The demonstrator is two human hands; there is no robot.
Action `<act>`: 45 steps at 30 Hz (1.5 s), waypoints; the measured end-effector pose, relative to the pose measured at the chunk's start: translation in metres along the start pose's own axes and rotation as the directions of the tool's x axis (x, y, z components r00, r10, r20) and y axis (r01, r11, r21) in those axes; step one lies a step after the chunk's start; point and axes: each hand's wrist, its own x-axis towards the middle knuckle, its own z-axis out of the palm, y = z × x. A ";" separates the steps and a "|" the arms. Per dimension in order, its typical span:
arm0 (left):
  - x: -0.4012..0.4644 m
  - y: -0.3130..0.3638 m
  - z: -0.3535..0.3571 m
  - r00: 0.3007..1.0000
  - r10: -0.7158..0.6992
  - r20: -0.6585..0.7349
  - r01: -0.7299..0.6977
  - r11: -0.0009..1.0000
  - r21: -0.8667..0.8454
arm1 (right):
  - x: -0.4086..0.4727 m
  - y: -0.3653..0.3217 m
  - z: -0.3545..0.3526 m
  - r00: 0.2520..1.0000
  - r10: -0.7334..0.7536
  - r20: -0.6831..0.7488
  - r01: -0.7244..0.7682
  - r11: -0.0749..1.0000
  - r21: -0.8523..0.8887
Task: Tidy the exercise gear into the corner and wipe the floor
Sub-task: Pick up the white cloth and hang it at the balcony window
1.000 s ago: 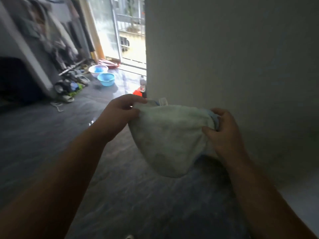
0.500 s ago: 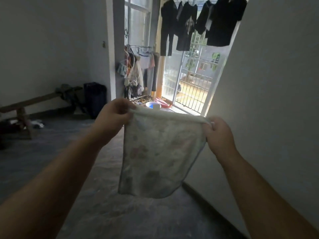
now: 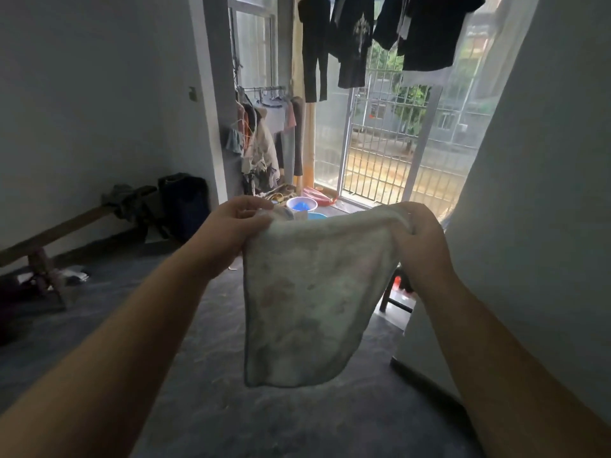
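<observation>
The person has a pale, stained square cloth stretched out in mid-air in front of them, left hand pinching the top left corner and right hand clamped on the top right corner, so it hangs flat above the dark grey speckled floor. Looks like the wiping part is about to start, and the next move would probably be crouching down and pressing the cloth onto the floor. No exercise gear is clearly visible, the dark stuff on the long wooden bench at far left is too murky to identify, and the cloth hides the floor behind it.
</observation>
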 end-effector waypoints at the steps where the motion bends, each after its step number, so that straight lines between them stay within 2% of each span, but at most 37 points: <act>1: 0.014 -0.004 -0.005 1.000 -0.004 0.011 0.004 1.000 -0.003 | 0.010 0.004 0.007 1.000 0.007 -0.008 -0.007 1.000 -0.004; 5: 0.070 -0.021 -0.006 1.000 0.009 0.006 -0.009 1.000 -0.012 | 0.055 0.027 0.028 1.000 0.011 -0.023 -0.012 0.999 -0.038; 10: 0.155 -0.053 0.010 0.996 0.009 -0.092 -0.020 0.994 -0.110 | 0.125 0.070 0.042 0.998 0.032 -0.048 -0.034 0.999 -0.028; 14: 0.230 -0.069 0.040 0.992 -0.015 -0.123 -0.008 0.984 -0.179 | 0.193 0.119 0.048 0.993 0.083 -0.090 -0.078 0.995 0.055; 18: 0.312 -0.080 0.068 0.985 -0.006 -0.174 -0.019 0.990 -0.141 | 0.272 0.167 0.054 0.982 0.155 -0.107 -0.141 0.982 0.127; 22: 0.389 -0.091 0.085 0.981 0.027 -0.190 -0.042 0.996 -0.075 | 0.351 0.207 0.065 0.988 0.144 -0.055 -0.138 0.985 0.108; 30: 0.547 -0.134 0.099 0.968 -0.027 -0.251 0.016 0.999 -0.048 | 0.498 0.281 0.117 0.989 0.151 0.010 -0.151 0.977 0.148; 35: 0.663 -0.172 0.086 0.977 -0.032 -0.210 0.024 0.999 -0.041 | 0.600 0.328 0.167 0.988 0.139 -0.059 -0.127 0.975 0.181; 39: 0.758 -0.189 0.075 0.984 -0.024 -0.175 0.017 0.999 -0.042 | 0.677 0.358 0.208 0.991 0.083 -0.101 -0.072 0.992 0.108; 42: 0.844 -0.192 0.073 0.980 -0.011 -0.198 -0.007 0.996 -0.089 | 0.746 0.376 0.236 0.991 0.107 -0.084 -0.100 0.992 0.083; 45: 0.928 -0.191 0.086 0.974 0.047 -0.223 -0.054 0.998 -0.028 | 0.814 0.394 0.252 0.986 0.107 -0.126 -0.108 0.994 0.003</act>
